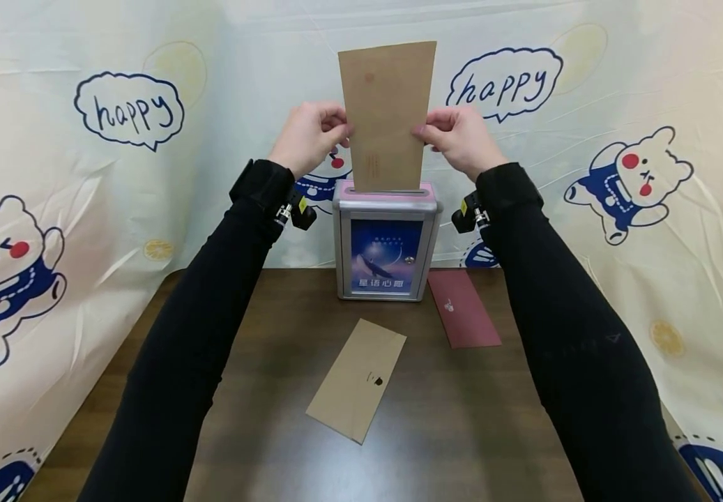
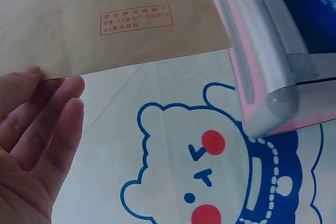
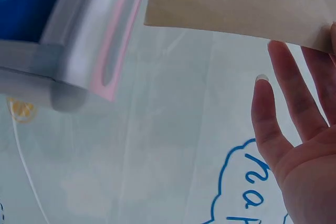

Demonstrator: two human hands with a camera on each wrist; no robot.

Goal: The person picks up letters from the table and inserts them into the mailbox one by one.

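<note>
A brown paper envelope (image 1: 389,111) stands upright over the slotted top of a silver and pink box (image 1: 343,230). My left hand (image 1: 311,136) pinches its left edge between thumb and fingers, while my right hand (image 1: 461,139) pinches the right edge. In the head view the envelope's lower edge is right at the slot (image 1: 392,192). Red printed characters in a frame show on the envelope (image 2: 142,43) in the left wrist view. Seen from the right wrist, the envelope's bottom corner (image 3: 157,14) lies close beside the pink slot rim (image 3: 100,85).
A second brown envelope (image 1: 355,383) lies slanted on the wooden table (image 1: 261,418) in front of the box. To the box's right lies a dark red envelope (image 1: 464,310). Behind, a cloth (image 1: 248,42) printed with bears and "happy" bubbles hangs around the table.
</note>
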